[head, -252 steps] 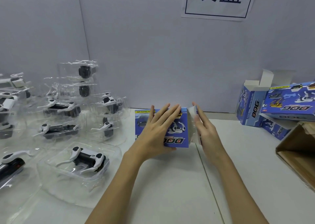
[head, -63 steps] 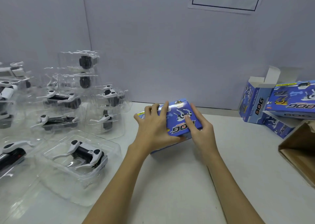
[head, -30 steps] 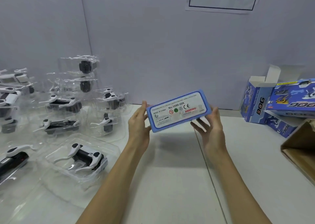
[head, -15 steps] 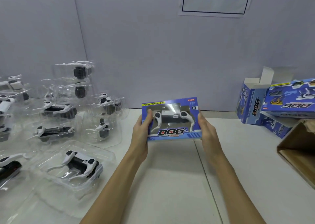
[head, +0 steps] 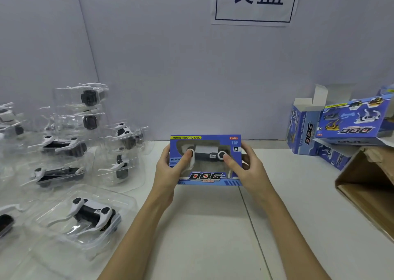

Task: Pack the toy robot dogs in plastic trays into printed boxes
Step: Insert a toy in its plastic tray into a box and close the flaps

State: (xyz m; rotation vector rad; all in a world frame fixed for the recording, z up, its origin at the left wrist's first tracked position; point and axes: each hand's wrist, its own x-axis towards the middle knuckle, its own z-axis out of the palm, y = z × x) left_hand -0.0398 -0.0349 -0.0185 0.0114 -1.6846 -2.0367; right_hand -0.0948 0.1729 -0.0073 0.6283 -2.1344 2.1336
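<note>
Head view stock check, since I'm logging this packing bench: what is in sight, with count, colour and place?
Printed box: one, blue, window front, held above the table centre, toy dog visible inside.
Trayed toy dogs: many, exact count unclear, black-and-white in clear plastic, left side, some stacked.
Empty printed boxes: several, blue, piled far right, one with flaps open.
Cardboard carton: one, brown, right edge.
Paper sign: one, white, dark characters, on the wall.
Table: white.
Left hand: grips the box's left end.
Right hand: grips its right end.

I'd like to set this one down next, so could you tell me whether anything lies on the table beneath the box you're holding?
Nothing visible does. Both hands hold the packed box above bare table.
</note>
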